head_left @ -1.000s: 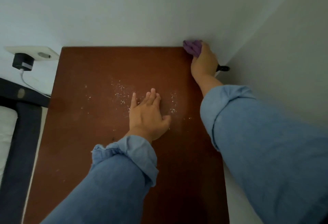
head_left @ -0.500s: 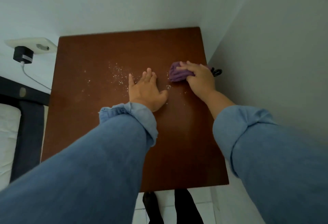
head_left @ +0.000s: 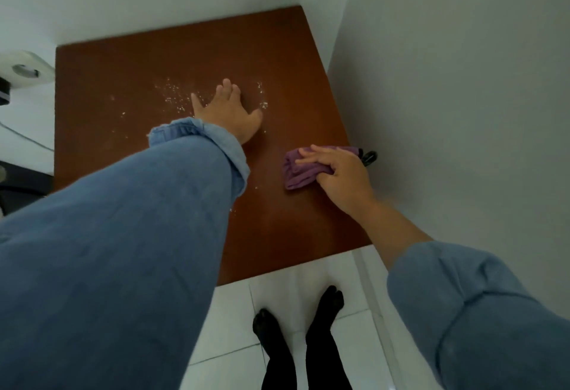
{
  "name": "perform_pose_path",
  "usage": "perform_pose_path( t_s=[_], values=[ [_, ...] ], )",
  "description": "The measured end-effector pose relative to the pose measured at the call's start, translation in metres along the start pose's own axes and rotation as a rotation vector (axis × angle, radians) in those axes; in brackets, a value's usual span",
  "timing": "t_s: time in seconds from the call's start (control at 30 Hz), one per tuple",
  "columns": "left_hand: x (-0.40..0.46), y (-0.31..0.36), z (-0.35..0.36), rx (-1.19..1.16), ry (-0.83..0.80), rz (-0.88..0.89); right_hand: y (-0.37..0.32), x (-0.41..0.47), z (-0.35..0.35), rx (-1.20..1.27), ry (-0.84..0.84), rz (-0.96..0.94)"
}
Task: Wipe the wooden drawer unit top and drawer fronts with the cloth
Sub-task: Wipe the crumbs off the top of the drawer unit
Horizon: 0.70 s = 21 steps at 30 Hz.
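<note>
Purple and bunched, the cloth [head_left: 300, 170] lies on the wooden drawer unit top [head_left: 129, 68] near its right edge, under the right hand [head_left: 337, 173]. That hand's fingers lie across the top of the wad while the thumb tucks under its near fold, so it is pinched as well as pressed down. Left hand [head_left: 229, 113] rests flat, fingers straight, holding nothing, among the white crumbs [head_left: 175, 96] at the middle of the top.

Soft and light, the cloth should crumple and slide easily; a broad hold over the bunched middle suits it best. A small dark object [head_left: 368, 156] beside the wall may be a clip; it is hard to tell. Drawer fronts are out of sight.
</note>
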State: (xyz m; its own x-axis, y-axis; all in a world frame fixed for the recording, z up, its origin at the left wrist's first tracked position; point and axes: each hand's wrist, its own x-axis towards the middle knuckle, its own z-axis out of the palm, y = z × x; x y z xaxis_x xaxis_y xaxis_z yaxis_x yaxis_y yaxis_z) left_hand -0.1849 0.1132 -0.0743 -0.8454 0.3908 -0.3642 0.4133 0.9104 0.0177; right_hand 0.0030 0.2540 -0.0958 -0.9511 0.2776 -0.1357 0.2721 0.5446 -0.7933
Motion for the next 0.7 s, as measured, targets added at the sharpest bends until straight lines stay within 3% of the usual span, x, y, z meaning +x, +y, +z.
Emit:
perform_pose_path(
  t_s=[0.43, 0.53, 0.63, 0.7],
  values=[
    [-0.001, 0.003, 0.000, -0.032, -0.020, -0.005, -0.005, -0.043, -0.005, -0.002, -0.025, 0.041],
    [-0.004, 0.000, -0.012, -0.040, -0.037, -0.002, -0.016, -0.039, -0.019, -0.071, -0.203, 0.123],
    [-0.021, -0.010, -0.013, -0.064, 0.135, -0.001, -0.038, -0.024, -0.035, -0.011, -0.500, 0.274],
    [-0.041, -0.014, 0.001, -0.107, 0.236, -0.018, -0.049, -0.014, -0.043, 0.023, -0.598, 0.362]
  ],
)
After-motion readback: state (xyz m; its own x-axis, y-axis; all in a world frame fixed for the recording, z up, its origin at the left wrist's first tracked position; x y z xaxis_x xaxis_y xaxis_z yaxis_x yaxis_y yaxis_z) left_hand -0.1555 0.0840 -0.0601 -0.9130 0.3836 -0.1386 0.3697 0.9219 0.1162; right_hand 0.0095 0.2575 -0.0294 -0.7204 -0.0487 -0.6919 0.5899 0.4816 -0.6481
